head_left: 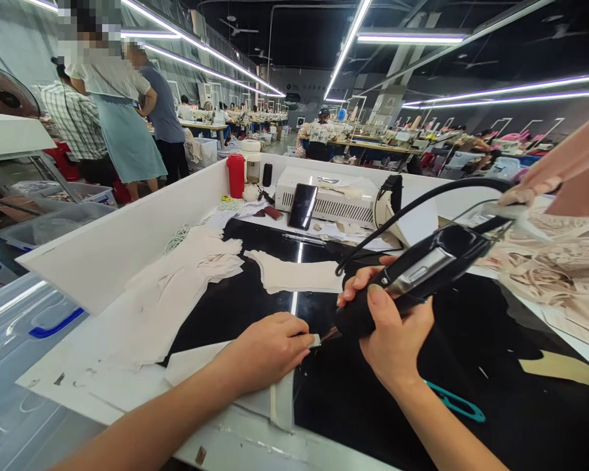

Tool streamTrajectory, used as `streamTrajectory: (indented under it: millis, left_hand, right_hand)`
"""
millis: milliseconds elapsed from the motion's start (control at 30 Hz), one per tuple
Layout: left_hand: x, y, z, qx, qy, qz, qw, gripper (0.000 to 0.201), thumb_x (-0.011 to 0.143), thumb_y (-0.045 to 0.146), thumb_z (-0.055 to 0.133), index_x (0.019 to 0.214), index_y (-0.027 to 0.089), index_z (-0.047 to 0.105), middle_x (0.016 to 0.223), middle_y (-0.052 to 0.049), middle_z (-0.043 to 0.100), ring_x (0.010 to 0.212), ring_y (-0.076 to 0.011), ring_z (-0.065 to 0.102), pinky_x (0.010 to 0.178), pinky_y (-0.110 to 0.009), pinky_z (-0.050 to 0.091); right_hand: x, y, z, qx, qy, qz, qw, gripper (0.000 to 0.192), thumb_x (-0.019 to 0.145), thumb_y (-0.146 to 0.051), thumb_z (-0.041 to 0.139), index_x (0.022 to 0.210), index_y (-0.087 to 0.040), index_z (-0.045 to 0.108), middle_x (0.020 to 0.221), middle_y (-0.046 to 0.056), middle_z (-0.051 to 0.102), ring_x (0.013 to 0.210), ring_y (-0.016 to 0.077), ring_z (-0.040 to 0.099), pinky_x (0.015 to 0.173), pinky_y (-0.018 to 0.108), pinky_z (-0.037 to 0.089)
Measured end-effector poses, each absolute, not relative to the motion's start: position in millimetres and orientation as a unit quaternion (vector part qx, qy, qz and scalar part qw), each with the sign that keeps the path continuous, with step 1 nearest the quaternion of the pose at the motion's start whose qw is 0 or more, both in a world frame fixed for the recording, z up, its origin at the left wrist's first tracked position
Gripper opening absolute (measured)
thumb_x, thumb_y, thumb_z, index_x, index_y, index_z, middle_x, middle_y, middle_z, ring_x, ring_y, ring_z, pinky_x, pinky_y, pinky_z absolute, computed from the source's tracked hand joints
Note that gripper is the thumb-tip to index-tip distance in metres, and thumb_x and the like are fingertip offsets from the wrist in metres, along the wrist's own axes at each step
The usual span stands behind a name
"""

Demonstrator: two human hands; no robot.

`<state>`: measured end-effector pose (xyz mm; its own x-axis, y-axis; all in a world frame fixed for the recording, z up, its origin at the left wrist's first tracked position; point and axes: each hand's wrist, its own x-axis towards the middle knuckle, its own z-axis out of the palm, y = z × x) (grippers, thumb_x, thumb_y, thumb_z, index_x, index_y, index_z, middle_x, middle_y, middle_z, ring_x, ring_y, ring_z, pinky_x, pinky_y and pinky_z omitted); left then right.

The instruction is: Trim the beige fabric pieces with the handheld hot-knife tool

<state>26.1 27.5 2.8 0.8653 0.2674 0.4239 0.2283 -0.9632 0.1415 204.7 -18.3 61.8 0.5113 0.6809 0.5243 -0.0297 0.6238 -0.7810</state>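
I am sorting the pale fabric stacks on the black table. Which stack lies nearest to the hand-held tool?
The small flat stack in the middle of the black table, just beyond the tool in the right hand. The bigger stack lies farther left.

Ceiling strip lights (pixel 346 49), sewing tables (pixel 373 145)

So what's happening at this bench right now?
A person is working at a glossy black tabletop. The right hand grips a black corded hand tool with its tip angled down toward a small pale strip, which the left hand pins flat. Stacks of cream cut fabric pieces lie to the left, and teal snips sit by the right wrist.
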Motion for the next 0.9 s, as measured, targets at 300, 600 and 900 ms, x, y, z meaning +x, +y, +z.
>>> streamTrajectory:
  millis: [300, 600, 900]
  left_hand:
    - [27, 28, 2, 0.963, 0.128, 0.231, 0.046, 0.018, 0.104, 0.018, 0.055, 0.115, 0.015, 0.068, 0.108, -0.007, 0.067, 0.098, -0.0197, 0.065, 0.090, -0.032, 0.057]
    - [24, 29, 3, 0.962, 0.123, 0.234, 0.066, 0.024, 0.108, 0.023, 0.049, 0.111, 0.014, 0.071, 0.109, -0.007, 0.071, 0.097, -0.0192, 0.066, 0.093, -0.032, 0.056]
    - [25, 29, -1, 0.962, 0.104, 0.251, 0.013, 0.022, 0.104, 0.020, 0.055, 0.091, 0.017, 0.073, 0.101, -0.003, 0.074, 0.094, -0.0169, 0.067, 0.093, -0.030, 0.054]
  right_hand:
    - [203, -17, 61, -0.378, -0.445, 0.215, 0.782, 0.034, 0.086, -0.031, 0.080, 0.111, -0.026, 0.057, 0.083, -0.004, 0.066, 0.060, 0.0143, 0.063, 0.058, 0.033, 0.058]
    - [210, -21, 59, -0.383, -0.455, 0.208, 0.777, 0.038, 0.086, -0.031, 0.082, 0.115, -0.027, 0.058, 0.081, -0.004, 0.066, 0.065, 0.0160, 0.063, 0.060, 0.033, 0.056]
    - [216, -30, 58, -0.432, -0.399, 0.204, 0.782, 0.044, 0.077, -0.033, 0.087, 0.110, -0.028, 0.058, 0.079, -0.005, 0.065, 0.063, 0.0167, 0.063, 0.058, 0.033, 0.059]
